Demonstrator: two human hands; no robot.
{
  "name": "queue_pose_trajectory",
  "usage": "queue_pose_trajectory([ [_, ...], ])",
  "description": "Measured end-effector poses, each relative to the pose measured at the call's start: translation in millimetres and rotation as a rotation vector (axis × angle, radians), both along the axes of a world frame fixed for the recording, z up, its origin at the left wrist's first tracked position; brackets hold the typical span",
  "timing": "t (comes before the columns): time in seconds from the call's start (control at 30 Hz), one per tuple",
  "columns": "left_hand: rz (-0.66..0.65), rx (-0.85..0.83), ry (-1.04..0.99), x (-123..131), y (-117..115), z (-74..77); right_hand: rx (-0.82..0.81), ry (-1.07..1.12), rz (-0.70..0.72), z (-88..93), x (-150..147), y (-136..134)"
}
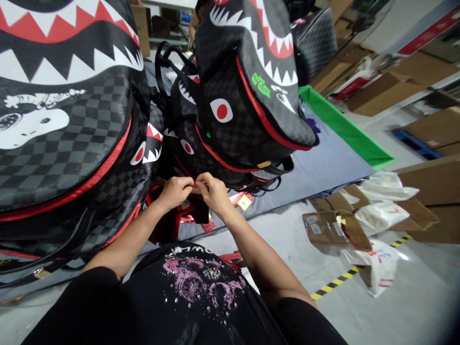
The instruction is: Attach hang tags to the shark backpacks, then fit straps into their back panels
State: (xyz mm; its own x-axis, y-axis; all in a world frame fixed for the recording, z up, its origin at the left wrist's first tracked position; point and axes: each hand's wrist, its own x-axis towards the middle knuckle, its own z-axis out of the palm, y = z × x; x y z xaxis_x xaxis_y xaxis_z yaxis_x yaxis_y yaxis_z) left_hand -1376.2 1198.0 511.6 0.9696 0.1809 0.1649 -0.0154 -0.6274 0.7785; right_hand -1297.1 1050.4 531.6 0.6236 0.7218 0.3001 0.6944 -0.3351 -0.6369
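**A Small Strip Gets a Pinch**

The left hand and the right hand are close together. Both pinch the strip with thumb and finger. It is between them, low in front of the person. It is too small to tell what it is. A big checked bag with sharp teeth is on the left. Another toothy bag is just past the hands. A yellow tag is near the right hand.
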Motion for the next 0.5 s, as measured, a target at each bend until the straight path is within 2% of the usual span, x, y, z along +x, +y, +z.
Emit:
queue_pose_trajectory([
  [0.07,0.024,0.004,-0.004,-0.5,-0.3,-0.4,0.010,-0.004,-0.014,-0.5,-1.0,-0.2],
  [0.2,-0.056,0.063,0.032,-2.9,-0.3,-0.5,0.013,-0.004,-0.005,-1.4,-2.9,-1.7],
  [0.3,0.016,0.115,0.018,-3.7,0.0,-1.0,0.006,-0.009,-0.003,-2.4,-4.3,-3.3],
  [0.43,-0.081,0.114,0.012,-3.0,0.8,-1.4,0.005,-0.014,-0.012,-3.9,-5.2,-4.5],
  [0.5,-0.045,0.147,-0.001,-2.5,1.1,-1.6,0.001,-0.019,-0.009,-4.8,-5.8,-4.8],
])
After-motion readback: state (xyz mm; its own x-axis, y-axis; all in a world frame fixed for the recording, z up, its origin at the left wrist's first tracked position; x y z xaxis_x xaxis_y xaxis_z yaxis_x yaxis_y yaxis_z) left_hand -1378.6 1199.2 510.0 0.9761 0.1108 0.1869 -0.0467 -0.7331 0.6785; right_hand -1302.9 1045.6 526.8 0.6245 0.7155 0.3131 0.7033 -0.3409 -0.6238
